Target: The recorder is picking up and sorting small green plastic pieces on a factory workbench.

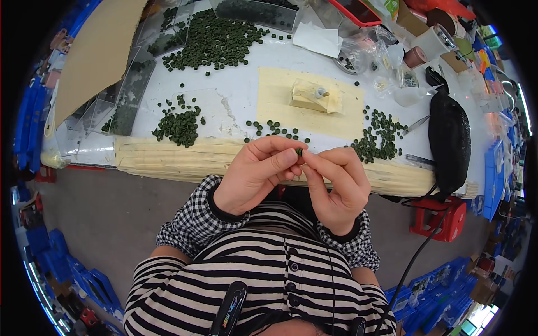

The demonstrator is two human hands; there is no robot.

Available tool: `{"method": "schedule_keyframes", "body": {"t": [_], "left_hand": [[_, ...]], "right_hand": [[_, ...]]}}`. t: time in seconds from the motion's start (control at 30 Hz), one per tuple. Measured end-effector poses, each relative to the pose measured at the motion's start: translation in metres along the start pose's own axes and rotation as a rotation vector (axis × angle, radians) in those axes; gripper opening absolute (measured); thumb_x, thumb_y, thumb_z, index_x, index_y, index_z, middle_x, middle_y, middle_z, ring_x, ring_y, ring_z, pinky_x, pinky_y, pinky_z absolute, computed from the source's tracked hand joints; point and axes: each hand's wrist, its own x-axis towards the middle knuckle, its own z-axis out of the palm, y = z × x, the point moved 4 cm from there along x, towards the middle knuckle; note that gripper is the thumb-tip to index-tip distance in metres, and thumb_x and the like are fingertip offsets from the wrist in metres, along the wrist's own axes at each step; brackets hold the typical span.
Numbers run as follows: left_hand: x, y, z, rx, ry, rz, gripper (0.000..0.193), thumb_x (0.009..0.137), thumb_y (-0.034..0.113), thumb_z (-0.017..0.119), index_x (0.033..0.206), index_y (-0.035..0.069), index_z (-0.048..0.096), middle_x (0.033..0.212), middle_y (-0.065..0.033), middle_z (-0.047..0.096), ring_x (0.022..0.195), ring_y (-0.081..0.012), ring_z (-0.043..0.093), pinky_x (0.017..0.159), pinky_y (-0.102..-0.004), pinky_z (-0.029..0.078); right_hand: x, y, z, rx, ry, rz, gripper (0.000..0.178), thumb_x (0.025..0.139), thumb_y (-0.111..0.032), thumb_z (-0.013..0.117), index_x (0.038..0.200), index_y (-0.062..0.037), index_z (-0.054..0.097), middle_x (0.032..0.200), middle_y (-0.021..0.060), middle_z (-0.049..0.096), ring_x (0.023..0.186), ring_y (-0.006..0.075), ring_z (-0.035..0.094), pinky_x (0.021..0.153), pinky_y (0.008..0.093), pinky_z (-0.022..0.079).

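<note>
Both hands meet just over the table's front edge. Between thumb and index finger, my left hand (249, 173) pinches a small dark green round piece (299, 152). Fingertips of my right hand (341, 182) are closed together right beside that piece; whatever they grip is too small or hidden to make out. Several loose green pieces (273, 123) lie just beyond my fingers. To the left is a small heap of green pieces (178, 129), and another spread of green pieces (382, 134) lies to the right.
A tape-covered block (309, 101) with a small white-tipped part stands on a cream sheet (274, 84). Farther back is a big green pile (216, 42). Cardboard (95, 61) leans over clear trays at left. At right lie tweezers (417, 123) and a black bag (450, 140).
</note>
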Motion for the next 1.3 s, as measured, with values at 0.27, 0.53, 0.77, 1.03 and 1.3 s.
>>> {"method": "schedule_keyframes", "body": {"t": [0.27, 0.53, 0.77, 1.03, 1.3], "left_hand": [[-0.004, 0.012, 0.01, 0.442, 0.09, 0.248, 0.022, 0.093, -0.003, 0.06, 0.114, -0.003, 0.066, 0.099, -0.0103, 0.068, 0.086, -0.0121, 0.065, 0.078, -0.023, 0.055], [-0.009, 0.02, 0.017, 0.74, 0.096, 0.461, 0.023, 0.088, -0.009, 0.063, 0.11, -0.003, 0.068, 0.101, -0.0102, 0.064, 0.088, -0.0137, 0.065, 0.076, -0.0232, 0.053], [-0.01, 0.023, 0.019, 0.837, 0.11, 0.558, 0.024, 0.084, -0.008, 0.068, 0.107, -0.003, 0.069, 0.099, -0.0104, 0.065, 0.089, -0.0141, 0.064, 0.076, -0.0233, 0.052], [-0.012, 0.027, 0.024, 1.042, 0.15, 0.68, 0.023, 0.079, -0.007, 0.072, 0.1, 0.001, 0.073, 0.089, -0.0106, 0.07, 0.083, -0.0178, 0.065, 0.072, -0.0266, 0.051], [-0.013, 0.029, 0.024, 1.044, 0.134, 0.606, 0.024, 0.08, -0.007, 0.072, 0.102, 0.002, 0.074, 0.088, -0.0102, 0.07, 0.081, -0.0171, 0.065, 0.071, -0.0264, 0.051]], "right_hand": [[0.0, 0.003, -0.001, 0.062, -0.017, 0.045, 0.032, 0.073, 0.009, 0.073, 0.103, -0.002, 0.074, 0.086, 0.0076, 0.065, 0.073, 0.0179, 0.061, 0.062, 0.0262, 0.048], [-0.004, 0.007, -0.001, 0.243, -0.057, 0.175, 0.032, 0.079, 0.01, 0.07, 0.108, -0.0012, 0.072, 0.088, 0.0083, 0.064, 0.074, 0.0142, 0.059, 0.061, 0.0232, 0.047], [-0.007, 0.008, 0.001, 0.2, -0.069, 0.131, 0.034, 0.077, 0.009, 0.071, 0.109, -0.0019, 0.073, 0.089, 0.0085, 0.064, 0.075, 0.0167, 0.059, 0.064, 0.025, 0.048], [-0.006, 0.005, 0.001, 0.145, -0.068, 0.079, 0.036, 0.075, 0.009, 0.073, 0.109, -0.0027, 0.073, 0.088, 0.0079, 0.064, 0.074, 0.0172, 0.059, 0.065, 0.0255, 0.047], [-0.003, 0.003, -0.001, 0.099, -0.101, 0.015, 0.037, 0.074, 0.008, 0.074, 0.109, -0.0031, 0.073, 0.087, 0.0073, 0.065, 0.073, 0.0182, 0.059, 0.064, 0.0266, 0.048]]}}
